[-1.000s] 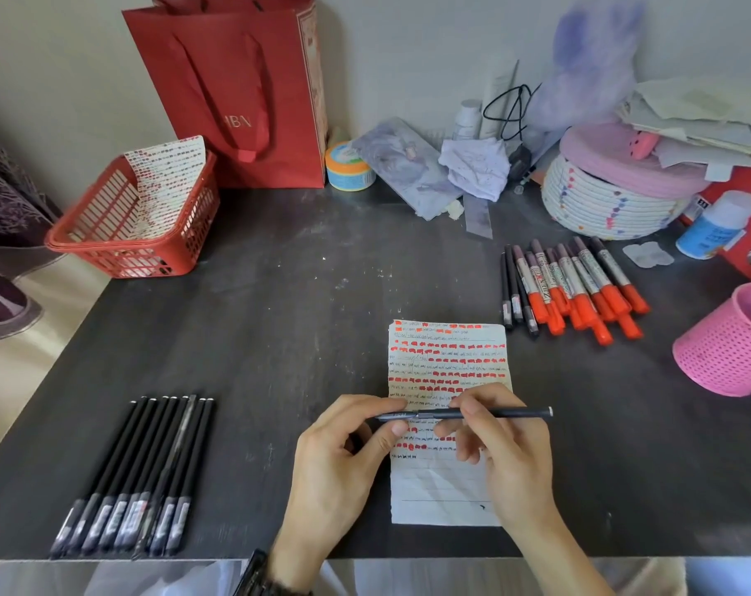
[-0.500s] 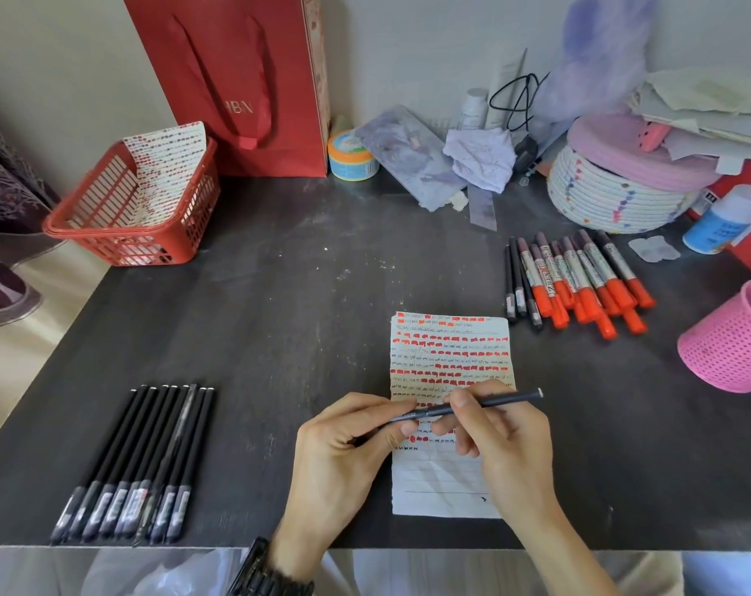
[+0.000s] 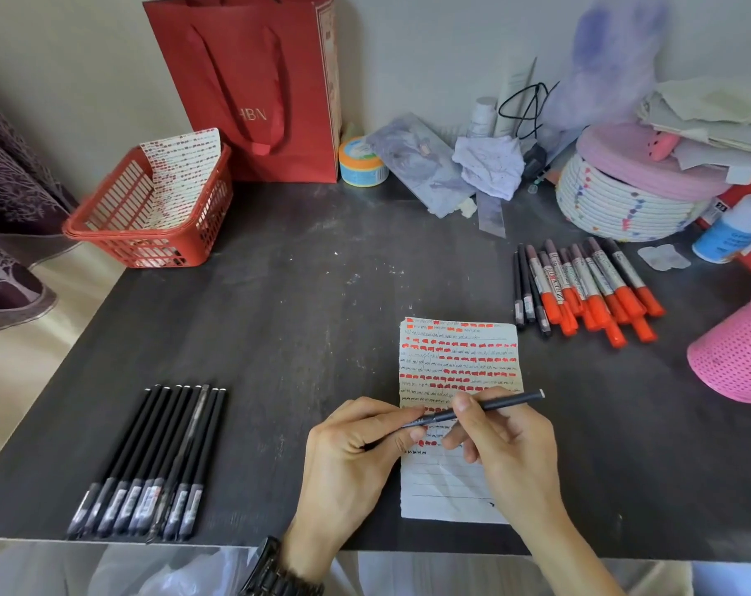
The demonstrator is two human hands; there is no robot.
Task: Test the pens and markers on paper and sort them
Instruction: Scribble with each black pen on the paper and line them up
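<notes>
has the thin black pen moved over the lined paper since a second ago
Yes: the thin black pen tilted, its right end swinging up the lined paper sheet, away from the person.

Pale letters "HBN" on the front of the red paper bag [image 3: 253, 79]
</notes>
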